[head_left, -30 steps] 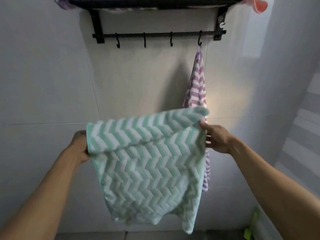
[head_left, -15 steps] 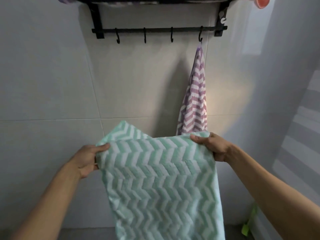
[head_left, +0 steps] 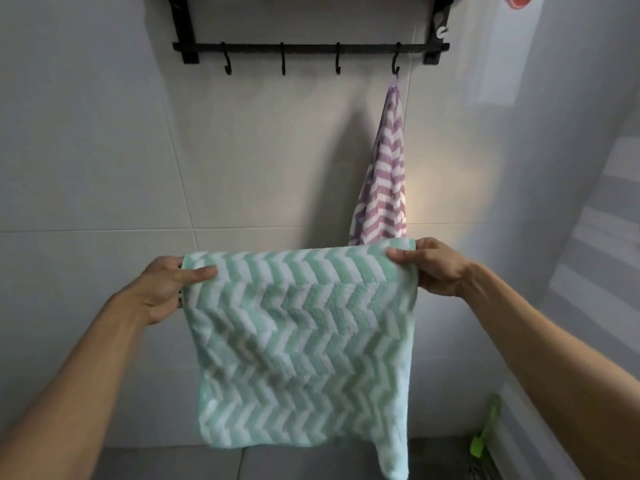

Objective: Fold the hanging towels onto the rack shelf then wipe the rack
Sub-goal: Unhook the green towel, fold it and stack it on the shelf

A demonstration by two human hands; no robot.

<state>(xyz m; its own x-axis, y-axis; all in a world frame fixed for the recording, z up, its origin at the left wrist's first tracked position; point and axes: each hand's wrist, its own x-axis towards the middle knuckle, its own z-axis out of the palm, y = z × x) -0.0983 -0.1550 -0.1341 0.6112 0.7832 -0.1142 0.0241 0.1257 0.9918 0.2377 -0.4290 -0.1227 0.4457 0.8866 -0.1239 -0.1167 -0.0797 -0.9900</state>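
Holding a green towel (head_left: pixel 298 344) by its top edge, the person stands in front of a tiled wall (head_left: pixel 104 150). The towel has a white and mint zigzag pattern. It is folded over at the top, so the top edge is a rounded fold, and it hangs down flat in front of the person. One lower corner, on the right side, hangs lower than the rest.

The left hand (head_left: pixel 166 287) is closed on the left end of the fold, with the thumb lying on the front of the cloth and the other fingers behind it. The right hand (head_left: pixel 433 266) is closed on the right end in the same way, thumb on the front. The two hands are well apart and the fold is stretched almost straight between them, a little higher on the right.

Above, a black rack (head_left: pixel 311 48) is fixed on the wall. Its bar carries four hooks. The shelf part is at the very top of the view and mostly cut off. On the rightmost hook hangs a purple towel (head_left: pixel 384 181) with white zigzag stripes; it hangs in a narrow shape, and its lower end is hidden behind the green towel, near the right hand.

At the lower right, near the floor, stands a small bright green object (head_left: pixel 483 434); I cannot tell what it is.
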